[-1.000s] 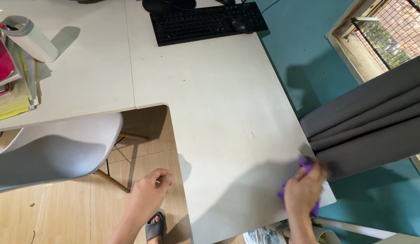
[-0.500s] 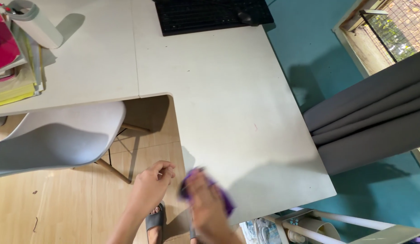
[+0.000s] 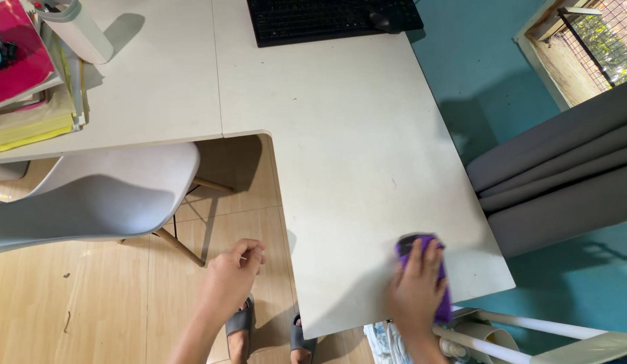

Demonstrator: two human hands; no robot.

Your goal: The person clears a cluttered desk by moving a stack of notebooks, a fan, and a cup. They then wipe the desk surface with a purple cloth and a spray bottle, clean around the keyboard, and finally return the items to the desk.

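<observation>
Right hand (image 3: 416,286) lies palm-down, fingers spread flat, pressing a purple cloth (image 3: 436,283) onto the near right corner of the white table (image 3: 354,175); cloth shows above and to the right of the fingers, not pinched, just held under the palm. Forearm enters from the near edge. Left hand (image 3: 232,273) hangs off the table over the wooden floor (image 3: 91,303), fingers loosely curled in, holding nothing, just left of the table's near edge. Grey sandals (image 3: 241,323) on the feet show below it. White shell chair (image 3: 91,195) sits tucked in the table's cut-out on the left, well apart from both hands. Far side: black keyboard (image 3: 313,20) with a dark mouse (image 3: 381,20) at its right end. Far left: stack of books and folders (image 3: 27,87), pink on top, and a white bottle (image 3: 81,27) just beside it. Grey curtain (image 3: 556,175) hangs right of the table, near the cloth but not touching, against a teal wall (image 3: 475,67); window (image 3: 590,47) far right. White pipe frame (image 3: 529,330) lies below the near right corner.
</observation>
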